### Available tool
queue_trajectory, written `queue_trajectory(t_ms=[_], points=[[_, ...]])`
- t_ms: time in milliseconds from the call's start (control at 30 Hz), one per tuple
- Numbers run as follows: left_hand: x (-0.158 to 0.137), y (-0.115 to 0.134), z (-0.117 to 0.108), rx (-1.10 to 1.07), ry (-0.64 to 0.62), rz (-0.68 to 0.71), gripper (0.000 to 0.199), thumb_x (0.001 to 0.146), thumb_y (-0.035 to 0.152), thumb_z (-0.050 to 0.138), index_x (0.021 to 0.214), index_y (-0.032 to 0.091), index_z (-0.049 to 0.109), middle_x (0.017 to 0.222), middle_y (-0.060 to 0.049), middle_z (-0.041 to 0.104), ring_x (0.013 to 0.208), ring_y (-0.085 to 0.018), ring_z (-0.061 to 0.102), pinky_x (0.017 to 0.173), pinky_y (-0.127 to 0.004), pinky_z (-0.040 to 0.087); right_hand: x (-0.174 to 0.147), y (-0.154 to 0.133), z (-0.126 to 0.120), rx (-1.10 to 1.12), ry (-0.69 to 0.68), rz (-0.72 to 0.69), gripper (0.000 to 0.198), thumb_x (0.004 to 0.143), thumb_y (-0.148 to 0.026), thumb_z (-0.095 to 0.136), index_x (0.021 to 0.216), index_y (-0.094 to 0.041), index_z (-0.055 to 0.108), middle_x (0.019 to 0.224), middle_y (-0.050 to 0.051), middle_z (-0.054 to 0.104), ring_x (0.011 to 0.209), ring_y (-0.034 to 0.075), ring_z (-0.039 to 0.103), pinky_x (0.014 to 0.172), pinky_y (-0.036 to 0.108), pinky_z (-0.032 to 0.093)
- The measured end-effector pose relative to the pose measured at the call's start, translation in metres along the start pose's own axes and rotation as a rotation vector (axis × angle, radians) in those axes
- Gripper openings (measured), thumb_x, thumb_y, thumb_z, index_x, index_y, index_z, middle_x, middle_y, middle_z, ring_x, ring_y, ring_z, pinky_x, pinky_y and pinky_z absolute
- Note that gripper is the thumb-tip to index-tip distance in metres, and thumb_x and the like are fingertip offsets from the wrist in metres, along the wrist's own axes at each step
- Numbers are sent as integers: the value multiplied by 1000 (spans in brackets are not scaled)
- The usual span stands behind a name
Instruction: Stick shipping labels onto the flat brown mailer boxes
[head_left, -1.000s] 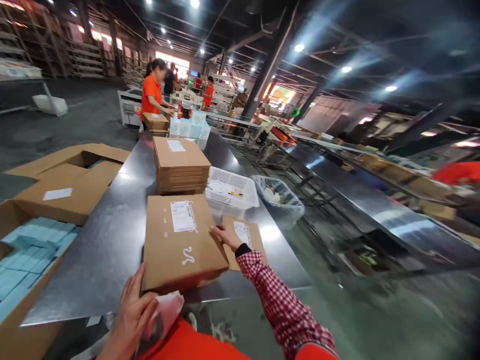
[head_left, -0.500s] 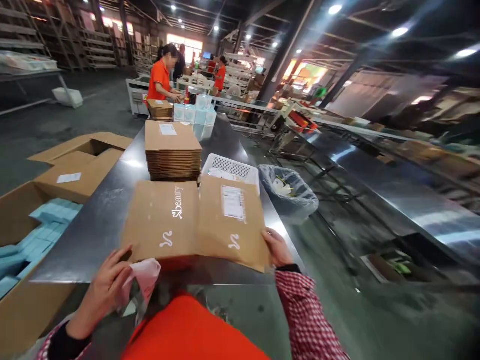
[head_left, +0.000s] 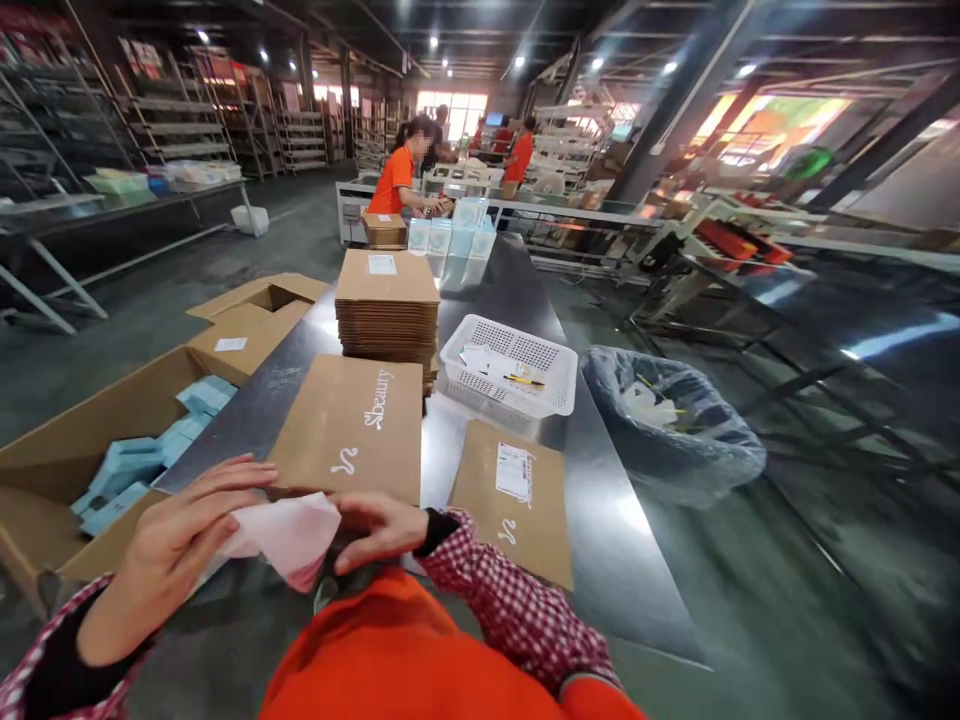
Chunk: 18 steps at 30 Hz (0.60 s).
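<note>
My left hand (head_left: 196,525) holds a crumpled thin pink-and-white sheet (head_left: 296,540) at the near left corner of a flat cardboard box (head_left: 358,420) printed "beauty". Crossing in front of my body, my right hand (head_left: 382,530) reaches the near edge of that box. Its thumb is spread away from the fingers, whose tips are partly hidden by the sheet. To the right lies a second flat cardboard box (head_left: 480,480) bearing a white shipping label (head_left: 513,472), with neither hand on it.
A stack of flat boxes (head_left: 386,310) and a white perforated basket (head_left: 555,375) stand farther up the metal table (head_left: 622,560). On the left is a large open carton (head_left: 45,440) with light-blue packs. A lined bin (head_left: 675,455) stands right. A co-worker (head_left: 394,185) is beyond.
My right hand has let go of the labelled box, which now lies on the right, and has moved left to the other box. The left hand still holds the sheet. The view has turned left.
</note>
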<state>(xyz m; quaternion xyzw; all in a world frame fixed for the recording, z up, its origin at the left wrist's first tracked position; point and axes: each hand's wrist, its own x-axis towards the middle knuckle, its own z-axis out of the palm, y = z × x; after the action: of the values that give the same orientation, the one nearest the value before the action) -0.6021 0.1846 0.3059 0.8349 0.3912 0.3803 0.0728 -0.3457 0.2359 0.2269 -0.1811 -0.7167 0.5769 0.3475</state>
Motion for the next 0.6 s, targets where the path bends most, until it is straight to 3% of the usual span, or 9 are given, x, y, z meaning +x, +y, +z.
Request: queue_trajectory(t_ms=[67, 100, 167, 267, 367, 433, 533, 600], points=[[-3, -11, -12, 81, 5, -87, 25, 91, 32, 45, 99, 23, 67, 113, -2, 68, 109, -21, 62, 96, -39, 50, 23, 7, 22, 243, -145, 65, 50, 63, -60, 70, 86, -16, 68, 83, 2, 69, 76, 14, 63, 79, 32, 53], [-7, -15, -17, 148, 30, -145, 28, 90, 37, 46, 103, 22, 66, 116, -3, 68, 110, -23, 61, 93, -38, 52, 29, 11, 28, 326, -141, 107, 45, 65, -56, 71, 84, -16, 68, 81, 2, 69, 74, 13, 63, 78, 32, 52], [-17, -20, -20, 249, 84, -259, 41, 87, 46, 49, 119, 22, 59, 129, -7, 59, 118, -27, 56, 84, -35, 56, 31, 16, 36, 345, 23, 131, 39, 67, -52, 72, 84, -16, 68, 81, 2, 69, 74, 14, 62, 78, 31, 52], [-28, -12, -4, 194, 58, -327, 62, 77, 54, 61, 131, 26, 49, 138, -8, 51, 125, -31, 49, 80, -31, 57, 30, 18, 45, 176, 151, 78, 33, 74, -48, 68, 88, -18, 69, 87, 3, 68, 81, 16, 62, 77, 29, 51], [-29, -4, 26, -7, 73, -420, 49, 74, 52, 66, 114, 25, 57, 105, -5, 70, 98, -24, 67, 75, -28, 58, 31, 18, 54, -32, 258, 31, 26, 79, -45, 63, 83, -19, 68, 78, 2, 65, 74, 15, 58, 72, 27, 49], [-27, -6, 43, -159, 140, -533, 37, 78, 48, 62, 105, 22, 58, 87, -2, 72, 78, -18, 71, 68, -25, 59, 33, 17, 55, -129, 342, 25, 26, 80, -44, 63, 86, -20, 67, 75, 1, 61, 70, 14, 56, 69, 26, 48], [-26, -13, 55, -316, 124, -607, 34, 80, 46, 61, 103, 21, 56, 81, -1, 73, 74, -17, 72, 63, -22, 58, 36, 9, 47, -227, 405, -25, 35, 76, -44, 68, 103, -21, 65, 86, 3, 61, 78, 16, 57, 73, 28, 49], [-25, -16, 56, -361, 78, -599, 33, 82, 44, 60, 107, 23, 55, 83, 0, 74, 76, -17, 72, 65, -21, 58, 37, 0, 41, -275, 383, -75, 28, 79, -40, 66, 101, -21, 67, 89, 4, 62, 82, 16, 58, 75, 28, 49]])
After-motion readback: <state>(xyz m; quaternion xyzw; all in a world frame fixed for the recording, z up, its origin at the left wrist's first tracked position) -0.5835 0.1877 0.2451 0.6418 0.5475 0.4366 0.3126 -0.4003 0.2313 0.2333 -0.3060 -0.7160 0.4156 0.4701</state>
